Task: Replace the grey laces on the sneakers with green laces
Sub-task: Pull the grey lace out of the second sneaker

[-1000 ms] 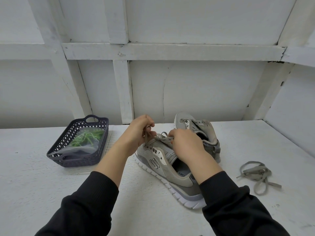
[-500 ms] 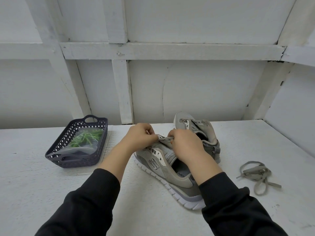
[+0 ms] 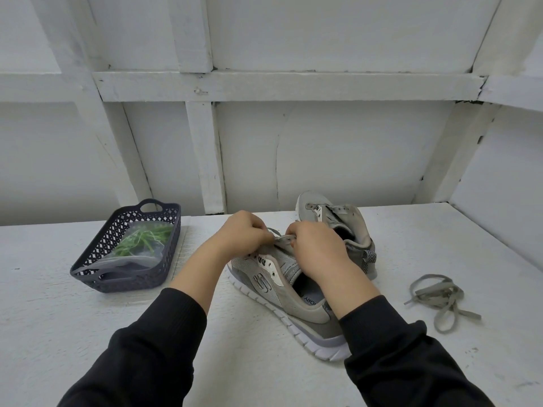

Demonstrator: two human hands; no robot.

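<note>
The left hand (image 3: 241, 236) has dropped from where it was raised a second ago and now sits low over the shoe, close to the right hand (image 3: 316, 248), which has barely shifted. Both hands have their fingers curled and pinch the grey lace (image 3: 282, 237) at the top of the lacing, a short strip of it showing in the narrow gap between them; how much of the lace remains threaded lies hidden under the hands. The lace belongs to the near sneaker (image 3: 273, 284), which stands on its white sole on the table (image 3: 58, 318), toe pointing away to the left, heel toward the person. Just behind the right hand stands the far sneaker (image 3: 343, 215), its eyelets bare and its tongue open. To the right, well apart from both shoes, a loose grey lace (image 3: 437, 295) lies in a tangle on the table. To the left, beside the left forearm, sits a dark perforated basket (image 3: 97, 268) holding a clear bag with the green laces (image 3: 141, 240) inside. Black sleeves (image 3: 152, 348) cover both arms to the wrist.
</note>
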